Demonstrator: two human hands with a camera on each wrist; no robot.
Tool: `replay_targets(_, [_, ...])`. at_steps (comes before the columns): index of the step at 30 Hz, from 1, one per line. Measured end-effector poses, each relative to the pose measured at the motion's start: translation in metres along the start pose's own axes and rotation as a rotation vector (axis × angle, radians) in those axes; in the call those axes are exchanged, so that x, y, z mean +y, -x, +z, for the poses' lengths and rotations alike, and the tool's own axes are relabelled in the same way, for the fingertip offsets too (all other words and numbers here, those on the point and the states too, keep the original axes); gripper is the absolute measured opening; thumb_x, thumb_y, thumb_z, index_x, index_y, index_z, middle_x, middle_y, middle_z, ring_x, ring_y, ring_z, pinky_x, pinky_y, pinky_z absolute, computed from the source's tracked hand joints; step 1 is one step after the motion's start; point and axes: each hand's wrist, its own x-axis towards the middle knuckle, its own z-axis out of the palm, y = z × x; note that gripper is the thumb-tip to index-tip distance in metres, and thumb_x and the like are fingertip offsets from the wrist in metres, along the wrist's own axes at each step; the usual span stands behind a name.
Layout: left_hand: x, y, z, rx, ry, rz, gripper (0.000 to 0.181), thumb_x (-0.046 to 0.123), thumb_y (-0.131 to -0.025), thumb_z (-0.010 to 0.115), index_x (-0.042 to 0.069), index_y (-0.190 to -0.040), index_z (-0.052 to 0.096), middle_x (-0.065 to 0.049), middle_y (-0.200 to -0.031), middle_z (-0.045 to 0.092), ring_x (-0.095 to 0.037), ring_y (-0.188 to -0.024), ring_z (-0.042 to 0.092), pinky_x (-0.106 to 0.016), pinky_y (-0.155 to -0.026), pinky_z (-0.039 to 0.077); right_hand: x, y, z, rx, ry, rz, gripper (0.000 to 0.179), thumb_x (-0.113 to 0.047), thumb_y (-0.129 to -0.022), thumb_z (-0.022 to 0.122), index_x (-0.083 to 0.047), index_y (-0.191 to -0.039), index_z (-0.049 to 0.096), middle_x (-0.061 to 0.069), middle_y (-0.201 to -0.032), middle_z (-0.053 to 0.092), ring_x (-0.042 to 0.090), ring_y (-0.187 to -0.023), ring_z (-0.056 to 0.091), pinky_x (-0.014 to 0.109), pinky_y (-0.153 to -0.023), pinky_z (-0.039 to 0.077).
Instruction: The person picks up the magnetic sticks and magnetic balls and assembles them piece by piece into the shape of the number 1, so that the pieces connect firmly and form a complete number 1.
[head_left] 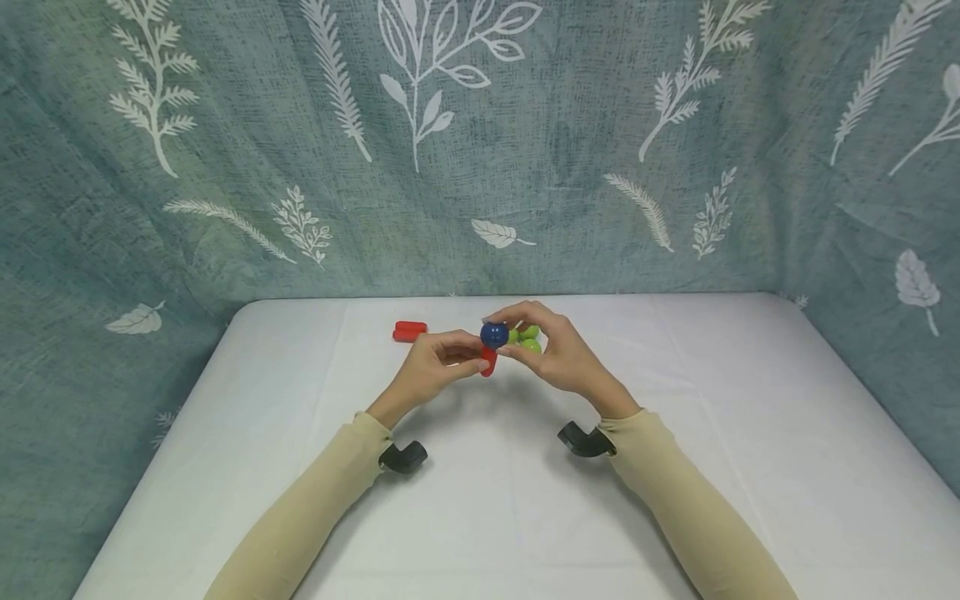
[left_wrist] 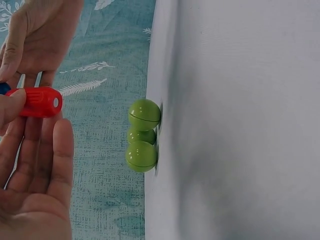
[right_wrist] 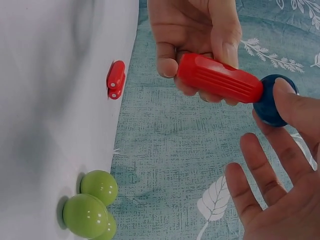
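Above the table my left hand [head_left: 435, 362] pinches a red ribbed stick [right_wrist: 220, 77] between thumb and fingers. A shiny dark blue ball [head_left: 494, 335] sits against the upper end of that stick, in line with it. Thumb and index finger of my right hand [head_left: 561, 354] grip the ball, while the other fingers spread away from it in the right wrist view. The left wrist view shows the stick's free end [left_wrist: 56, 102], with a small pale disc in its face; most of the ball [left_wrist: 4, 88] lies outside that frame.
Three green balls [left_wrist: 145, 114] stand grouped on the white table [head_left: 517, 500], partly behind my right hand in the head view. Two more red sticks [head_left: 409, 332] lie side by side left of my hands. A patterned teal cloth [head_left: 450, 217] hangs behind the table.
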Motion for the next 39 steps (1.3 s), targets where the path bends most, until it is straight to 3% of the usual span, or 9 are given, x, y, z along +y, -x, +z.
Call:
replay_targets(8, [0.003,0.0,0.002,0.004,0.0,0.001,0.026,-0.006,-0.087,0.068,-0.008,-0.113,0.067,-0.019,-0.105,0.071,-0.014,-0.094,0.069,-0.03,-0.089,0.056,-0.002,0.0,0.0,0.015,-0.014,-0.002,0.036,0.007,-0.084,0.07,0.003,-0.118,0.06,0.016,-0.118,0.066,0.022,-0.097,0.058,0.032,-0.084,0.048])
replay_targets(14, [0.002,0.0,0.002,-0.004,0.03,0.017,0.026,-0.005,-0.087,0.068,-0.008,-0.113,0.067,-0.007,-0.102,0.073,-0.014,-0.093,0.069,-0.03,-0.089,0.056,0.001,0.0,-0.002,-0.004,-0.007,-0.001,0.036,0.008,-0.084,0.07,0.002,-0.118,0.06,0.016,-0.118,0.066,0.022,-0.097,0.059,0.031,-0.084,0.048])
replay_targets(20, [0.001,0.0,0.003,-0.004,0.047,0.038,0.025,0.0,-0.086,0.073,-0.003,-0.11,0.07,-0.004,-0.099,0.073,-0.018,-0.092,0.069,-0.032,-0.088,0.057,0.027,0.001,-0.001,-0.023,-0.026,-0.012,0.039,0.003,-0.086,0.071,-0.006,-0.122,0.06,0.01,-0.121,0.066,0.019,-0.1,0.058,0.038,-0.085,0.049])
replay_targets(26, [0.002,0.001,0.003,-0.009,0.043,0.044,0.025,0.003,-0.084,0.075,-0.001,-0.108,0.071,-0.009,-0.099,0.073,-0.019,-0.091,0.07,-0.033,-0.086,0.057,0.033,0.001,-0.002,-0.052,-0.068,-0.027,0.036,-0.005,-0.089,0.07,-0.014,-0.122,0.061,0.002,-0.124,0.066,0.013,-0.102,0.057,0.05,-0.086,0.049])
replay_targets(30, [0.002,0.001,0.003,-0.016,0.035,0.051,0.024,0.005,-0.085,0.075,0.0,-0.108,0.071,-0.014,-0.099,0.072,-0.02,-0.091,0.069,-0.033,-0.086,0.057,0.027,0.001,-0.002,-0.055,-0.068,-0.017,0.036,-0.002,-0.089,0.07,-0.011,-0.122,0.061,0.005,-0.124,0.066,0.014,-0.101,0.056,0.043,-0.087,0.049])
replay_targets(34, [0.001,0.001,0.003,-0.02,0.029,0.055,0.024,0.003,-0.085,0.074,-0.001,-0.108,0.071,-0.009,-0.098,0.073,-0.02,-0.091,0.069,-0.033,-0.086,0.057,0.02,0.001,-0.003,-0.052,-0.055,-0.017,0.036,0.003,-0.087,0.069,-0.007,-0.121,0.06,0.009,-0.123,0.066,0.015,-0.1,0.057,0.034,-0.086,0.049])
replay_targets(39, [0.002,0.0,0.004,-0.018,0.025,0.055,0.024,0.0,-0.085,0.073,-0.001,-0.109,0.071,-0.01,-0.099,0.072,-0.019,-0.091,0.069,-0.033,-0.086,0.057,-0.003,0.0,-0.006,-0.051,-0.049,-0.009,0.035,0.008,-0.086,0.068,0.003,-0.12,0.059,0.018,-0.12,0.065,0.022,-0.098,0.057,0.033,-0.085,0.049])
